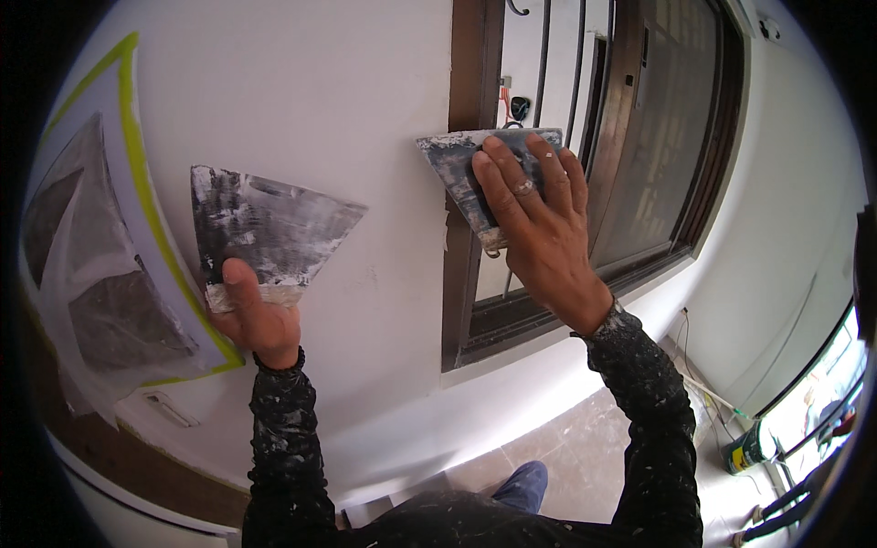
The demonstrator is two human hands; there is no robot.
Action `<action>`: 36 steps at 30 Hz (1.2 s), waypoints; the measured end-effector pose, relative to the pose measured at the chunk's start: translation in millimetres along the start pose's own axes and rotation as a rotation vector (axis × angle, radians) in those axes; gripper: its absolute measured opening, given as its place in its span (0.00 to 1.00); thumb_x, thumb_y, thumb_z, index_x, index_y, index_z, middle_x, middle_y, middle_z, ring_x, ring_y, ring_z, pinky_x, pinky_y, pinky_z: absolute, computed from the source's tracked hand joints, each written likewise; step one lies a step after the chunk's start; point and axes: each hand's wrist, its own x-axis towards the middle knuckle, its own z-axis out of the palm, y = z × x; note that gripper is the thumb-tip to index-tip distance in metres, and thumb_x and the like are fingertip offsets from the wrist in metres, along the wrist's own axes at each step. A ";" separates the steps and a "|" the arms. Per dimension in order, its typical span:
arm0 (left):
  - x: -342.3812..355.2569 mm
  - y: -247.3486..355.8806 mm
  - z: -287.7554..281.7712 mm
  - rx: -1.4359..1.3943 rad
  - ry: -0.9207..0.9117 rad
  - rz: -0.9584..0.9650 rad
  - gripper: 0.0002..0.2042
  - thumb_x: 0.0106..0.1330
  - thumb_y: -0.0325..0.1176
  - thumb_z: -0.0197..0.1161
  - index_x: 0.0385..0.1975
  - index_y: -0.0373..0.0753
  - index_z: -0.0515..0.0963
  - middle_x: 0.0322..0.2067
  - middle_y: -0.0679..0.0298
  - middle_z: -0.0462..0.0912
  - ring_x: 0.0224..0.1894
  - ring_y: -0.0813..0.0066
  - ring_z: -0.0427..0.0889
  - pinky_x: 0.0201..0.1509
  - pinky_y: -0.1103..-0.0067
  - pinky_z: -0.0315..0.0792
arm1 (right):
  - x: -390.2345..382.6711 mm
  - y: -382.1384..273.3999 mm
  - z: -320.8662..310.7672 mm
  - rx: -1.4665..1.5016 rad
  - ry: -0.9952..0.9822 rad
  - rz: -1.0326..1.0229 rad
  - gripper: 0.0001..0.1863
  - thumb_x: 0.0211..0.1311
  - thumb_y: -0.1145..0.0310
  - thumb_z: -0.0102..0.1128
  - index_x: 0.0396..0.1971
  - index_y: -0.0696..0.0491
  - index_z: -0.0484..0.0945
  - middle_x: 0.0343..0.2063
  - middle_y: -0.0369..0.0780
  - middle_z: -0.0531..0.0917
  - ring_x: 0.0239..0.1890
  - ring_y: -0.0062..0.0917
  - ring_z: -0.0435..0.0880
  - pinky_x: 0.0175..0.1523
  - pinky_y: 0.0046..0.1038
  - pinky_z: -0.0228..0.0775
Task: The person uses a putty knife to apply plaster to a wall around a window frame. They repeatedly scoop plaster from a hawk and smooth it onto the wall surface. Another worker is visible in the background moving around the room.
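My left hand point(260, 315) grips a wide, flat putty knife point(274, 228) by its lower end, thumb laid on the face. White compound smears its dark blade. With fingers spread over its face, my right hand point(544, 219) holds a second putty knife point(448, 164) in front of the window's left frame. This blade's long edge points up and its underside is hidden. The white wall point(365, 82) lies behind both tools; whether either blade touches it I cannot tell. Both dark sleeves are spotted with white.
A brown-framed window point(630, 137) with dark bars fills the upper right. At left, plastic sheeting point(110, 301) covers an opening edged with yellow-green tape point(137, 164). A dark green bucket point(749, 447) stands on the tiled floor point(585, 447) at lower right, near a person's legs point(786, 507).
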 end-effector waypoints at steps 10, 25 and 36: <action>0.8 -2.7 2.9 0.114 -0.086 0.103 0.25 0.75 0.42 0.52 0.58 0.22 0.67 0.59 0.48 0.72 0.57 0.65 0.75 0.60 0.73 0.71 | -33.7 -30.5 -14.9 0.260 -0.172 -0.189 0.40 0.59 0.67 0.59 0.72 0.48 0.54 0.72 0.40 0.57 0.77 0.39 0.39 0.75 0.57 0.27; 1.7 -2.4 -1.2 -0.028 -0.038 0.027 0.27 0.73 0.41 0.55 0.63 0.25 0.62 0.61 0.51 0.69 0.60 0.64 0.73 0.64 0.71 0.69 | -73.0 -46.3 -52.8 0.935 -0.455 0.235 0.26 0.62 0.74 0.57 0.62 0.58 0.67 0.52 0.41 0.81 0.50 0.29 0.76 0.56 0.37 0.68; -2.8 -2.4 -2.9 0.160 -0.019 0.050 0.27 0.74 0.43 0.54 0.62 0.26 0.64 0.60 0.50 0.71 0.59 0.65 0.74 0.63 0.71 0.69 | -43.9 9.2 -49.3 0.899 -0.571 0.142 0.19 0.53 0.83 0.61 0.48 0.57 0.79 0.38 0.45 0.82 0.44 0.40 0.78 0.49 0.35 0.71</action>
